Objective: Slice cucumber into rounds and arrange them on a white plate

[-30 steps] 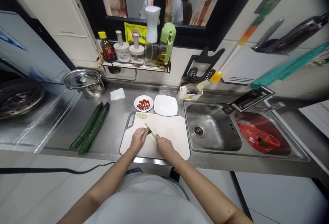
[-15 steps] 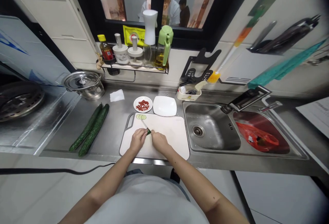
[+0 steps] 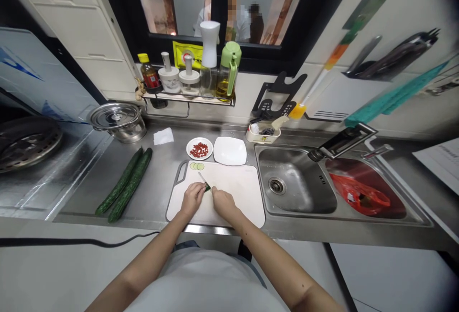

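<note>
Shifted left over cutting board since a second ago: right hand, now close beside left hand. Barely moved against board: left hand. Cannot read red-labelled sauce bottle with yellow cap, nor dark print on yellow packet behind shelf jars; both too small. Blurred too: lines on printed sheet at right edge.

Pinched in left fingertips: short dark-green cucumber piece, mostly covered by them, near middle of board. Right fingers curled tight around knife, handle hidden in fist. Blade angled up-left at cucumber piece, tip past left fingertips; cannot tell how deep in the cut.

Beyond tip, at board's upper left: overlapping cucumber slices, well apart from blade. Just behind board, side by side: small white dish holding chopped red bits, and squarish white plate. Left of board: two whole cucumbers lying together, white paper and lidded steel pot farther back. Right of board: steel sink, red plastic bag in far basin.
</note>
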A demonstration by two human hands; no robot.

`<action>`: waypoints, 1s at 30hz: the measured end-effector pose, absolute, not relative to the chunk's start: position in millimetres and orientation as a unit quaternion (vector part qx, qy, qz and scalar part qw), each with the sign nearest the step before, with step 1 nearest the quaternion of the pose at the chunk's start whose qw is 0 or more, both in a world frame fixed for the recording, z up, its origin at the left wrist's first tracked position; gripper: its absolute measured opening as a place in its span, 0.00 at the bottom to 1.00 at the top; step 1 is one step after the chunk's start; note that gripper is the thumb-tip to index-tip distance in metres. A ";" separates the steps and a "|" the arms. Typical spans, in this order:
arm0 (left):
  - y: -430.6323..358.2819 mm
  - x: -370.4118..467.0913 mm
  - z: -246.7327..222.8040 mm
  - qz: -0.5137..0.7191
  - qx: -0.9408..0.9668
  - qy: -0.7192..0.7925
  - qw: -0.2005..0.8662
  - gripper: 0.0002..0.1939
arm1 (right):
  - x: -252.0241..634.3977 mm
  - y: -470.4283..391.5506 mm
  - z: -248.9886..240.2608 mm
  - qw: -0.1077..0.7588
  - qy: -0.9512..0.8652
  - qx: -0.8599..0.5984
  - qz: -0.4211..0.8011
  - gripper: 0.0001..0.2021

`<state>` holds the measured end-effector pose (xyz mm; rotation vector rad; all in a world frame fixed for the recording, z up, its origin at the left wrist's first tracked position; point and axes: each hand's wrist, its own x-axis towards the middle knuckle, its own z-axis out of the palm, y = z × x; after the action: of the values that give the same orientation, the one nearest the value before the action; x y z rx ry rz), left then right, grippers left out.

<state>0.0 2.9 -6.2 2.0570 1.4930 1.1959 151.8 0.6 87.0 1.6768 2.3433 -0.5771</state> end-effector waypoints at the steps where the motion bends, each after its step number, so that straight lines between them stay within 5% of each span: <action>1: 3.0 0.1 -6.2 0.420 0.723 0.524 0.164 0.10 | 149.9 2.2 87.2 0.099 0.793 0.569 -0.195 0.18; 30: 4.1 1.5 -9.0 0.426 0.717 0.526 0.167 0.11 | 158.0 -2.0 81.2 0.087 0.794 0.568 -0.200 0.16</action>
<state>1.5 4.1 -9.0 2.0397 1.4980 1.2139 158.0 -2.0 81.2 1.6916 2.3648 -0.5950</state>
